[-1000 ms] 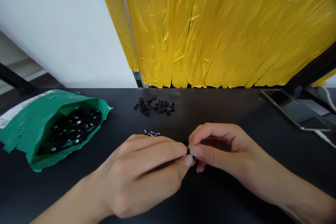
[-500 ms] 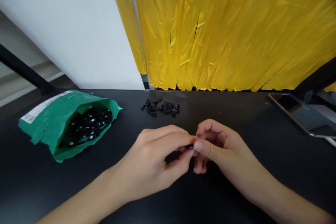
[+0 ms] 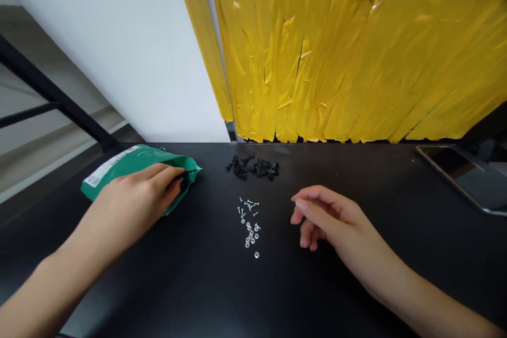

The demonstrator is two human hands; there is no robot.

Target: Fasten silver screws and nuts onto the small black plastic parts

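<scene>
My left hand (image 3: 138, 195) reaches over the mouth of a green plastic bag (image 3: 152, 157). Its thumb and fingers are closed on a small black part (image 3: 184, 182), mostly covered by the fingertips. My right hand (image 3: 325, 216) hovers above the dark table with loosely curled fingers, and nothing shows between them. Between the hands lie several small silver screws (image 3: 249, 205) and, nearer to me, several silver washers (image 3: 251, 236). Behind these sits a pile of small black plastic pieces (image 3: 265, 167). My left hand hides most of the bag's opening.
A phone-like device (image 3: 463, 177) with a dark screen lies on the black table (image 3: 277, 296) at the right. Yellow plastic sheeting (image 3: 336, 63) and a white panel (image 3: 158, 53) stand along the back edge. Black frame bars (image 3: 79, 116) rise at the left.
My hands have parted. The left hand has moved left to the green bag, uncovering the screws and washers. My right hand stays near its place. The view has shifted slightly.
</scene>
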